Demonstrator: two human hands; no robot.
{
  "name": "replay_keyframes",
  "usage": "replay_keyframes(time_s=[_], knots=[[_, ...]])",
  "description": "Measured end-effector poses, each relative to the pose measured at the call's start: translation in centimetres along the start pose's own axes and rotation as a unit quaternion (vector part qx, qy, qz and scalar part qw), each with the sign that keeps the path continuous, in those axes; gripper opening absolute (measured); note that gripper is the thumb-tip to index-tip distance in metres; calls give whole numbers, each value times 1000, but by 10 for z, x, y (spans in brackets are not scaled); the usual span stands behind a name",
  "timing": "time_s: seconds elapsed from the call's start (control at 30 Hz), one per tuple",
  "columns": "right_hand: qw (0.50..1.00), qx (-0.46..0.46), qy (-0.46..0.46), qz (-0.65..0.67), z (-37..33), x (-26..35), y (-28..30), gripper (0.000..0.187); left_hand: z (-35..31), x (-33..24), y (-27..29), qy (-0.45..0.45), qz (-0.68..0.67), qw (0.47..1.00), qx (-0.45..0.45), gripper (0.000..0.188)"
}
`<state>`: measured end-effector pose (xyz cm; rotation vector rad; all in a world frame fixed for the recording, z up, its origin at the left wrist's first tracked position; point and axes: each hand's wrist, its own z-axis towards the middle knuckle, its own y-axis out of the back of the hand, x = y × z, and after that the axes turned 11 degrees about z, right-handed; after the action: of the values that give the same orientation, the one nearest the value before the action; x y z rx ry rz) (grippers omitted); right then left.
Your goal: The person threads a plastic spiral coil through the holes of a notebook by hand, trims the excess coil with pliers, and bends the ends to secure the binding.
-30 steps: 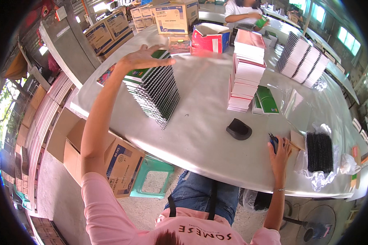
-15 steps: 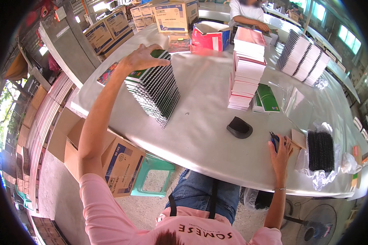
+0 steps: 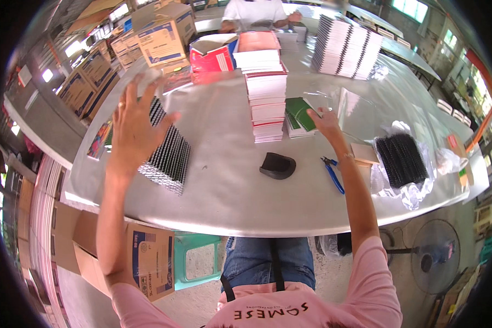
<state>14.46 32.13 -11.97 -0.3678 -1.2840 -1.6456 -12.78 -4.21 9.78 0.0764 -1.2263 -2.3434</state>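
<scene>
My left hand (image 3: 132,128) is raised with its fingers spread, holding nothing, over a tall stack of spiral-bound notebooks (image 3: 169,158); it hides much of the stack's top. My right hand (image 3: 327,124) reaches to the right edge of a few green-covered notebooks (image 3: 299,113), fingers stretched out; whether it touches them I cannot tell. Blue-handled cutters (image 3: 333,176) lie on the table near my right forearm. Left of the green notebooks rises a tall pile of unbound white books (image 3: 266,101) with a reddish cover on top.
A black curved holder (image 3: 277,165) lies mid-table. Black binding coils (image 3: 402,160) rest on crumpled plastic at right. Bound notebooks (image 3: 347,46) stand at the back, near a red and blue open box (image 3: 212,60) and cartons (image 3: 161,41). Another person (image 3: 254,15) sits across the table.
My right hand has let go of the cutters and moved forward to the green notebooks. My left hand has come off the spiral notebook stack. The view has swung to the right.
</scene>
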Motion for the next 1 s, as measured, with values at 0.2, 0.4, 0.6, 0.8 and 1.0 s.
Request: replay_keyframes(time_s=[0.2,0.4,0.6,0.8,1.0], knots=[[984,93,-122,89,4,2,16,52,-50,-65,-14,-114,-250,959,74,64],[938,-41,-151,311,-93,74,54,41,-71,-151,-70,63,-626,762,156,50],[917,16,-26,397,-187,110,44,32,-84,-204,-109,118,-760,628,117,36],[921,-287,76,-253,-161,-2,201,29,-83,-142,-62,-67,-472,853,215,20],[867,-290,-116,-388,-159,-40,227,33,-121,-128,-71,-126,-167,964,162,21]])
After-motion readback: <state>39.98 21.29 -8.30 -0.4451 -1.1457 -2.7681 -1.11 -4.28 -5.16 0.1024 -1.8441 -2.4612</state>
